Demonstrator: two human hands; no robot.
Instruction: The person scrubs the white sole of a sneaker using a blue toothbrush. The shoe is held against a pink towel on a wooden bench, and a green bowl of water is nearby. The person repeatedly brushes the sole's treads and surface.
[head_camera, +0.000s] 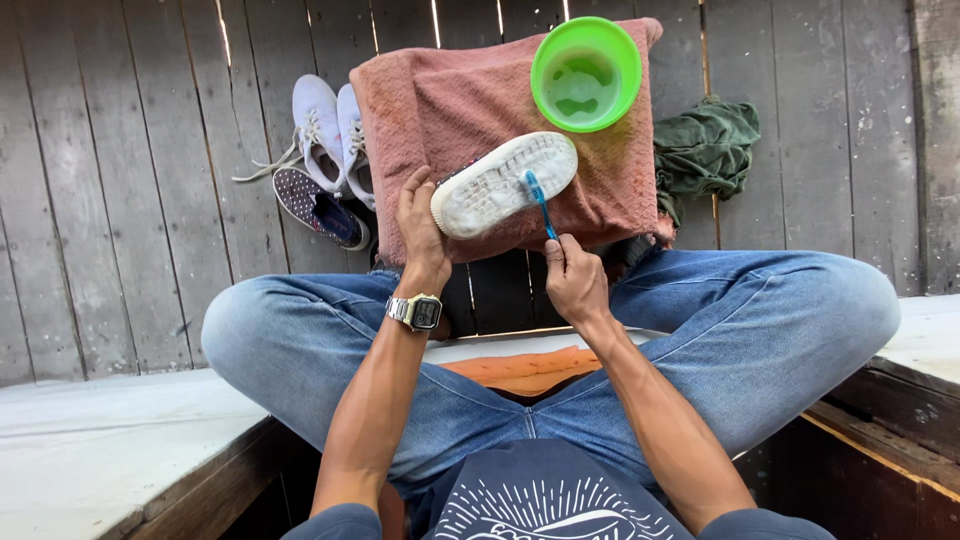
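Note:
My left hand grips a shoe turned sole-up, its white, dirty sole facing me, over a reddish-pink towel. In my right hand I hold a blue toothbrush by its handle, with its head pressed on the sole near the middle. A watch sits on my left wrist. A green bowl with a little soapy liquid stands on the towel's far right corner.
Two pale lavender sneakers and a dark dotted shoe lie left of the towel on the wooden plank floor. A crumpled green cloth lies to the right. My legs in jeans are crossed; an orange cloth lies under them.

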